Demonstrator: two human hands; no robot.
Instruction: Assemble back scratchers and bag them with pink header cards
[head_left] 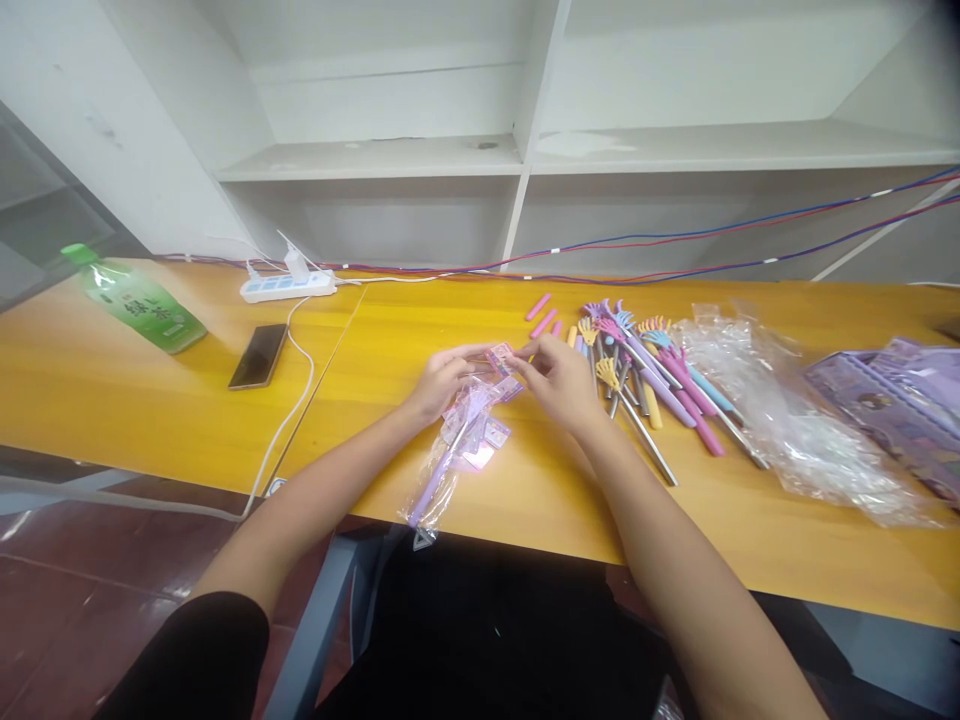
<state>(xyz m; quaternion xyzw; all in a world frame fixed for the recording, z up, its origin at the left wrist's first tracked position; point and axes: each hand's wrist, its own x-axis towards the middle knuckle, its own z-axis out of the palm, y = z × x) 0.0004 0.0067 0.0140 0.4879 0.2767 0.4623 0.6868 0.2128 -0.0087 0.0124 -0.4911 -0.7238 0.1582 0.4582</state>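
My left hand [444, 380] and my right hand [556, 380] meet over the table, both closed on a small pink-and-purple printed card [500, 357]. My right thumb and finger pinch its right side, while my left fingers hold it from the left. Below them lies a purple back scratcher [439, 480] in a clear plastic sleeve, its handle toward the table's front edge. More small printed cards [480, 455] lie around and under the sleeve. Right of my right hand is a pile of loose back scratchers [660, 375] with hand-shaped heads in purple, pink, yellow and blue.
Clear plastic bags [795, 420] and a purple printed box [862, 400] sit at the right. Pink tubes [540, 307] lie behind my hands. Left are a phone [259, 357], a green tea bottle [139, 305] and a power strip [289, 287], its white cable crossing the table.
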